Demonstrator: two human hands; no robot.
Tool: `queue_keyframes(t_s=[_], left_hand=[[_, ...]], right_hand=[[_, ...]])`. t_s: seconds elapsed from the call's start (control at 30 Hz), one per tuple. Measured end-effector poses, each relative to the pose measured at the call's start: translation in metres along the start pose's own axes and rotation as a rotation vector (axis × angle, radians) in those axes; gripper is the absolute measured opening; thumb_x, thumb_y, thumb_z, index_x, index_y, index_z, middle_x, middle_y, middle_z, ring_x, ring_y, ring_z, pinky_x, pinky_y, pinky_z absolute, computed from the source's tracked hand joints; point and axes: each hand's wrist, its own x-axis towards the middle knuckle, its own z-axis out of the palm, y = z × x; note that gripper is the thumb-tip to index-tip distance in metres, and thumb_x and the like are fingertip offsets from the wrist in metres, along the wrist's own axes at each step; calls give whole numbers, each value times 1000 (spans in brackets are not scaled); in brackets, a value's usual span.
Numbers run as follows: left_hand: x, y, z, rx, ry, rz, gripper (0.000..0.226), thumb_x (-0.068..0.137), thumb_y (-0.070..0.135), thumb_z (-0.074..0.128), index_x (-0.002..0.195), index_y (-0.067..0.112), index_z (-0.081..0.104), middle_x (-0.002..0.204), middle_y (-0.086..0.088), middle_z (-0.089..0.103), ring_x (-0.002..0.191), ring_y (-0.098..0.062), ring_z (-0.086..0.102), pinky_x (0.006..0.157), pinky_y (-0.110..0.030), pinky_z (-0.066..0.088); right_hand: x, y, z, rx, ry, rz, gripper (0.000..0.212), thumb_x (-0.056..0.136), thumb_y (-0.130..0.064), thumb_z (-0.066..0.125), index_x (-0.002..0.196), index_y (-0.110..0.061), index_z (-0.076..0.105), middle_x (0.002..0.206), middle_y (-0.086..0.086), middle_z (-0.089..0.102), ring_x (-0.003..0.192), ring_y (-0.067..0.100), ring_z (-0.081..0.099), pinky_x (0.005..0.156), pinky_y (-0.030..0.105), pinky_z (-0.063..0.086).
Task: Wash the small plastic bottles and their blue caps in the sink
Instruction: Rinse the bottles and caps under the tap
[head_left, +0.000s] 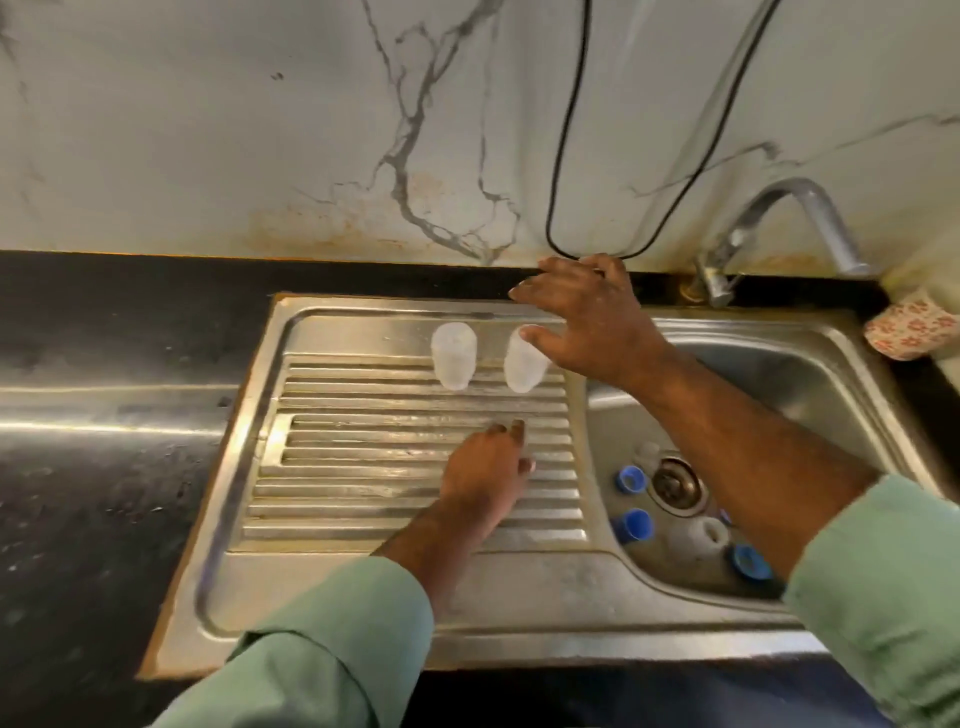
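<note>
Two small translucent plastic bottles (453, 355) (523, 359) inverted on ribbed steel drainboard (363, 457), far side; likely washed. Right hand (587, 322) spread, fingers apart, thumb touching right bottle. Left hand (488, 475) over near ribs, grip unclear. In steel sink basin (810, 374), right: blue caps (630, 478) (635, 525) (748, 561), another bottle (698, 535) beside drain. Still to wash.

- Just one view, a wide head cam, and it looked forward and steeply down at the sink (810, 332) from close range.
- Drainboard (415, 441) filled the frame's centre, marble wall (208, 130) ran across the top, both sleeves came in from the bottom.
</note>
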Motion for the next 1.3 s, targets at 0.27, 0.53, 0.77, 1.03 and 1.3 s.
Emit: queue_keyframes(t_s=[0.27, 0.53, 0.77, 1.03, 1.3], left_hand=[[39, 144, 79, 21, -50, 51, 47, 98, 29, 54, 144, 19, 46, 135, -9, 56, 122, -31, 55, 97, -39, 47], [47, 221, 136, -63, -112, -187, 34, 96, 15, 48, 128, 16, 58, 126, -12, 61, 117, -35, 58, 97, -39, 48], [53, 225, 138, -81, -108, -340, 42, 93, 7, 45, 132, 19, 57, 130, -13, 59, 116, -34, 57, 93, -36, 47], [133, 223, 74, -311, 164, -321, 37, 96, 24, 59, 132, 19, 63, 130, -7, 66, 122, -26, 58, 102, -32, 45], [228, 274, -11, -565, 303, -132, 40, 86, 26, 75, 124, 18, 65, 113, -6, 70, 104, -26, 66, 90, -38, 55]], right_hand=[[-161, 157, 10, -60, -168, -109, 34, 70, -29, 68, 102, -21, 76, 101, 0, 74, 97, 25, 69, 86, 42, 51], [-260, 213, 65, 127, -780, 18, 54, 78, -37, 71, 130, -29, 58, 133, -3, 55, 120, 23, 53, 92, 37, 48], [-288, 210, 118, 211, -879, 26, 51, 94, -22, 60, 143, -20, 46, 141, 11, 47, 121, 30, 54, 97, 36, 47], [-254, 235, 97, 654, -254, 447, 57, 71, -2, 77, 125, -13, 63, 121, 8, 55, 112, 27, 54, 101, 31, 42], [-187, 246, 59, 858, -13, 642, 50, 75, -3, 74, 119, -25, 67, 111, -5, 48, 92, -12, 51, 84, -4, 30]])
